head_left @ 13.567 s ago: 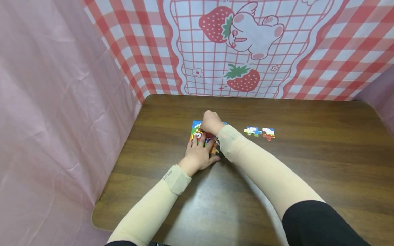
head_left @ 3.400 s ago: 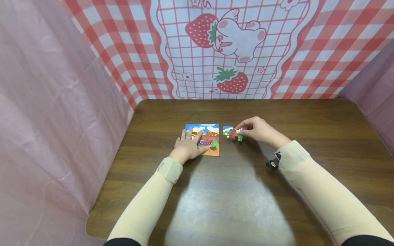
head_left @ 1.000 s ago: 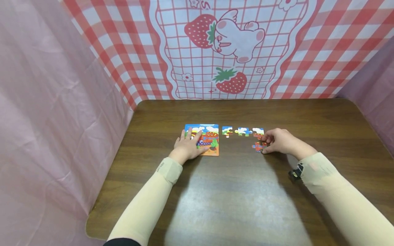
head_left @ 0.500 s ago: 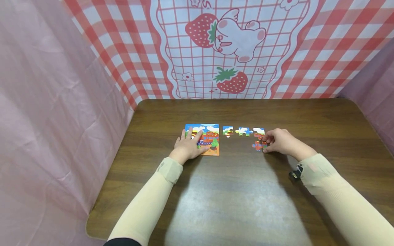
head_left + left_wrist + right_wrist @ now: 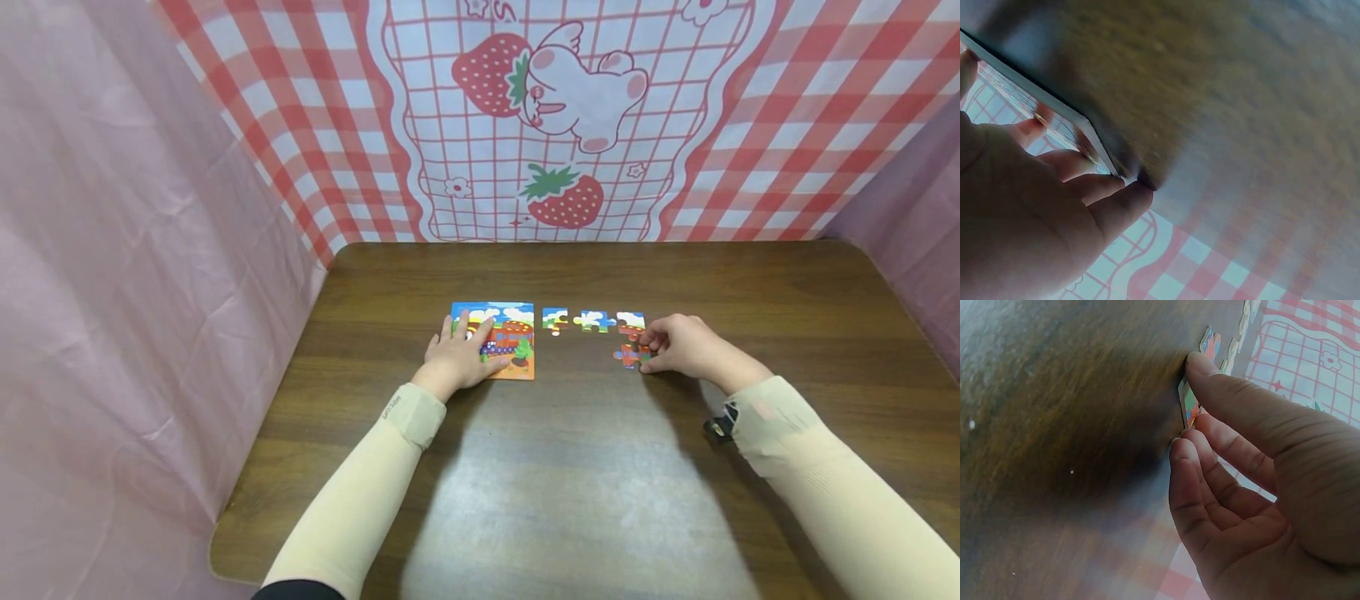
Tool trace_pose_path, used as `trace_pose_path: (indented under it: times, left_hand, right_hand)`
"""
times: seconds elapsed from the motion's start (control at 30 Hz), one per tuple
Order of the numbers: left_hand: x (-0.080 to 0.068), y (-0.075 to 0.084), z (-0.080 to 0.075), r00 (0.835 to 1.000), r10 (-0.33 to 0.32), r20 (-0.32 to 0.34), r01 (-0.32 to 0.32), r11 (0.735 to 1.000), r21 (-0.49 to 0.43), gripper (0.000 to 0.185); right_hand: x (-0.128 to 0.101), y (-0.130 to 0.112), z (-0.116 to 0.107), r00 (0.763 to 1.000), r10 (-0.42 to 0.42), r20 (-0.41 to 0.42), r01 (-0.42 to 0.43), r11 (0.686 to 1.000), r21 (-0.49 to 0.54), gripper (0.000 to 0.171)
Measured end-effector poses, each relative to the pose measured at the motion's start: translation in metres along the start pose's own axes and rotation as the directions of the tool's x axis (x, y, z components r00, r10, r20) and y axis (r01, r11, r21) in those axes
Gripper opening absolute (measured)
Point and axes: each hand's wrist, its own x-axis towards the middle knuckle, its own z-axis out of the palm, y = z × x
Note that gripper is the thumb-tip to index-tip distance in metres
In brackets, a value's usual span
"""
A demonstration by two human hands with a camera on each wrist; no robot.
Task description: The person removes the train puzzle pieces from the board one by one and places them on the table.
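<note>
Pinching a loose red-orange puzzle piece (image 5: 628, 356) between thumb and fingertips, the right hand (image 5: 684, 346) sets it flat on the wooden table (image 5: 570, 492), at 3 o'clock of the assembled puzzle block (image 5: 504, 333). Left hand (image 5: 459, 357) lies spread, fingers straight, pressing that block down. Step looks like laying out separated pieces; next move probably calls for letting go cleanly without nudging the piece. Three more pieces (image 5: 592, 320) sit in a row at its 12 o'clock. Piece's long axis runs roughly 9-to-3; which way it points, cannot tell.
</note>
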Motion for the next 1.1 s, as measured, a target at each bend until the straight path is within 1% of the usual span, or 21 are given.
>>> trace_pose_path:
  times: [0.17,0.37,0.53,0.7,0.8,0.97,1.1]
  left_hand:
    - [-0.002,0.001,-0.001,1.000,0.001,0.002,-0.001,1.000,0.006,0.082]
    - [-0.003,0.001,-0.001,1.000,0.000,-0.009,0.000,1.000,0.006,0.081]
    - [-0.004,-0.001,-0.001,1.000,0.009,-0.012,-0.009,1.000,-0.007,0.081]
    - [-0.004,-0.004,-0.001,1.000,0.018,0.000,-0.018,0.999,-0.030,0.085]
    - [-0.005,-0.007,-0.001,1.000,0.016,0.010,-0.016,0.999,-0.052,0.088]
    - [-0.006,-0.014,-0.002,0.999,0.003,0.035,-0.001,0.998,-0.064,0.090]
    - [-0.009,-0.019,-0.002,0.999,-0.009,0.034,0.012,0.996,-0.089,0.088]
  right_hand:
    - [-0.001,0.000,-0.001,1.000,0.003,0.006,-0.003,1.000,0.008,0.035]
    - [-0.002,-0.003,-0.006,1.000,0.028,-0.001,-0.028,0.999,0.034,0.037]
    - [0.002,-0.014,-0.009,1.000,0.001,-0.022,0.000,0.999,0.048,0.035]
    - [0.014,-0.028,-0.007,0.997,-0.058,-0.043,0.061,0.996,0.069,0.031]
    - [0.022,-0.038,-0.005,0.996,-0.084,-0.034,0.087,0.994,0.072,0.032]
    - [0.036,-0.056,0.001,0.997,-0.081,0.003,0.080,0.993,0.090,0.033]
    - [0.052,-0.072,0.010,0.995,-0.092,0.032,0.088,0.992,0.095,0.033]
